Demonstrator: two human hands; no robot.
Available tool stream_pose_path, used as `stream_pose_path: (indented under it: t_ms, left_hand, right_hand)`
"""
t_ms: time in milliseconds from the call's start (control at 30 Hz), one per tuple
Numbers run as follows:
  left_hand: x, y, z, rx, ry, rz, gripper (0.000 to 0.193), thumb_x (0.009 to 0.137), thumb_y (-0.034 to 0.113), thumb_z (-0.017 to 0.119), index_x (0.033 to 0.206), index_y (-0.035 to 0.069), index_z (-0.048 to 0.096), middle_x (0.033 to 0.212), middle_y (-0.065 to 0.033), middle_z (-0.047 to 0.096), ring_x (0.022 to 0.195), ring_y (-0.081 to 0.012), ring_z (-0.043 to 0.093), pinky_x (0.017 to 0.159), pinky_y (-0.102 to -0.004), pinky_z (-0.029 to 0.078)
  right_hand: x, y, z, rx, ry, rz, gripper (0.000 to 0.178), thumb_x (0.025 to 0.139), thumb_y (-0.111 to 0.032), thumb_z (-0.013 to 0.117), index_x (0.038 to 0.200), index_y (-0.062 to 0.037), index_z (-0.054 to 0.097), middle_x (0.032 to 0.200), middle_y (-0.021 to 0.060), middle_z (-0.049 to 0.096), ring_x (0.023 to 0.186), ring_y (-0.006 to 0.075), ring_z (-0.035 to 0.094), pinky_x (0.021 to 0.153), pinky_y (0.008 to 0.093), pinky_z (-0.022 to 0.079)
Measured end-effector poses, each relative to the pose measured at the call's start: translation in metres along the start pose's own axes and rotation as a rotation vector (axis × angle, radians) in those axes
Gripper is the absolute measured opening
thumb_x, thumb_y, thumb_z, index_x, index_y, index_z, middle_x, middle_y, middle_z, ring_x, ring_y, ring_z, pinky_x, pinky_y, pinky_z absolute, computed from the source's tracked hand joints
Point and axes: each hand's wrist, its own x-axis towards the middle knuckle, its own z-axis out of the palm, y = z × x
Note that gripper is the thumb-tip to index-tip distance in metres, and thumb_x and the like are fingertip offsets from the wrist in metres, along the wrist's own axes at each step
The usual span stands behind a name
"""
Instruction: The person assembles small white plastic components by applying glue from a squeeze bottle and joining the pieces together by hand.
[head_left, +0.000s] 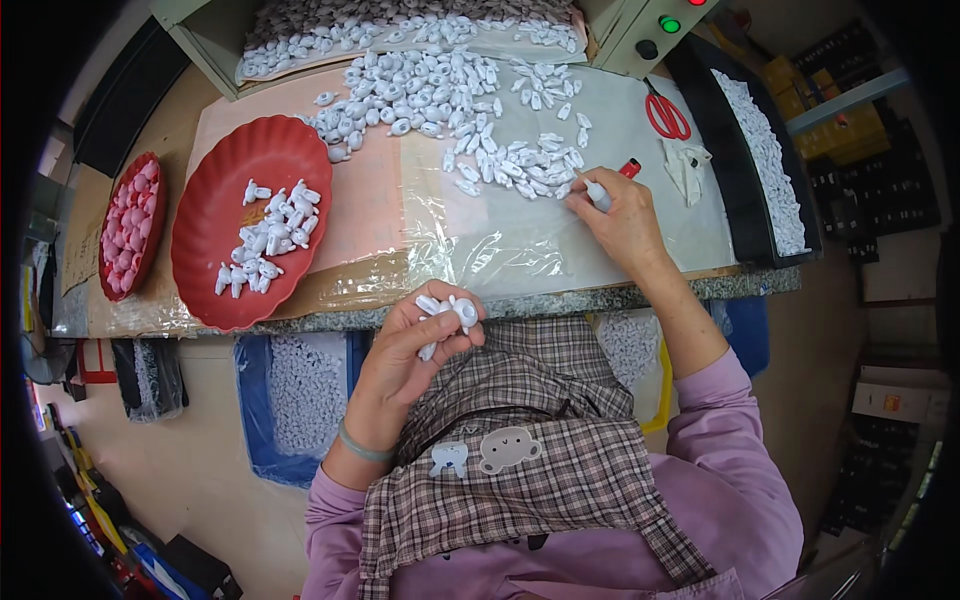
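Close to the table's front edge, my left hand (415, 345) is closed around small white figurine pieces (463, 312), a rounded one at the fingertips and a longer one beside it. My right hand (625, 215) grips a small white squeeze bottle (598, 195) with a thin tip, pointing up and left. The tip is beside a spread of slim white figurine parts (520, 165). Rounder white parts (405, 90) are heaped farther back. To the left, a red scalloped plate (205, 170) bears several assembled white figurines (275, 235).
Red scissors (665, 115), a red lighter (630, 168) and a crumpled white cloth (687, 168) lie at the right. A black tray (740, 200) of white parts stands beyond them. Pink pieces (128, 225) fill a smaller red dish at far left. Below the table sits a blue crate (258, 450).
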Motion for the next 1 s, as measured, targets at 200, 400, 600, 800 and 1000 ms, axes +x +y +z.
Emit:
stream_pose_path:
  t_ms: [200, 400, 600, 800, 1000]
  left_hand:
    - [-0.001, -0.002, 0.001, -0.008, -0.017, 0.003, 0.015, 0.088, 0.004, 0.059, 0.102, -0.001, 0.056, 0.101, -0.0156, 0.061, 0.085, -0.0187, 0.065, 0.073, -0.0221, 0.057]
    - [-0.007, 0.001, 0.005, 0.012, 0.038, 0.021, 0.014, 0.089, 0.005, 0.059, 0.102, 0.0, 0.058, 0.101, -0.0154, 0.062, 0.085, -0.0186, 0.066, 0.072, -0.0225, 0.057]
    - [-0.003, -0.001, 0.006, 0.058, 0.016, 0.051, 0.024, 0.089, 0.007, 0.061, 0.111, -0.001, 0.058, 0.102, -0.0154, 0.064, 0.082, -0.018, 0.066, 0.07, -0.0225, 0.056]
    - [-0.002, -0.003, 0.013, 0.124, 0.103, 0.056, 0.027, 0.088, 0.009, 0.064, 0.112, -0.002, 0.06, 0.1, -0.0135, 0.066, 0.079, -0.0161, 0.066, 0.065, -0.021, 0.054]
    - [-0.004, -0.006, 0.015, 0.176, 0.099, 0.08, 0.025, 0.087, 0.008, 0.065, 0.111, -0.001, 0.061, 0.095, -0.0095, 0.065, 0.077, -0.0148, 0.065, 0.057, -0.0196, 0.05]
  right_hand:
    - [0.009, -0.004, 0.011, -0.126, 0.071, -0.019, 0.027, 0.074, -0.016, 0.075, 0.091, 0.0021, 0.063, 0.088, 0.0166, 0.066, 0.075, 0.0299, 0.064, 0.069, 0.0346, 0.05]
    - [0.001, -0.004, -0.003, 0.149, -0.116, 0.275, 0.022, 0.081, -0.017, 0.071, 0.093, 0.0001, 0.065, 0.077, 0.0071, 0.064, 0.057, 0.0123, 0.057, 0.051, 0.0271, 0.043]
    - [-0.03, -0.047, -0.013, 1.121, -0.26, 0.46, 0.013, 0.087, -0.01, 0.063, 0.095, -0.0006, 0.061, 0.071, 0.0067, 0.06, 0.05, 0.0072, 0.05, 0.044, 0.0204, 0.035]
    - [-0.055, -0.079, -0.002, 1.117, -0.324, 0.435, 0.012, 0.088, -0.007, 0.062, 0.096, 0.0003, 0.061, 0.071, 0.0079, 0.062, 0.051, 0.0078, 0.053, 0.043, 0.019, 0.036]
    - [-0.068, -0.095, 0.008, 1.004, -0.324, 0.346, 0.01, 0.088, -0.006, 0.063, 0.095, 0.0004, 0.063, 0.073, 0.0058, 0.063, 0.055, 0.0055, 0.054, 0.047, 0.0173, 0.041]
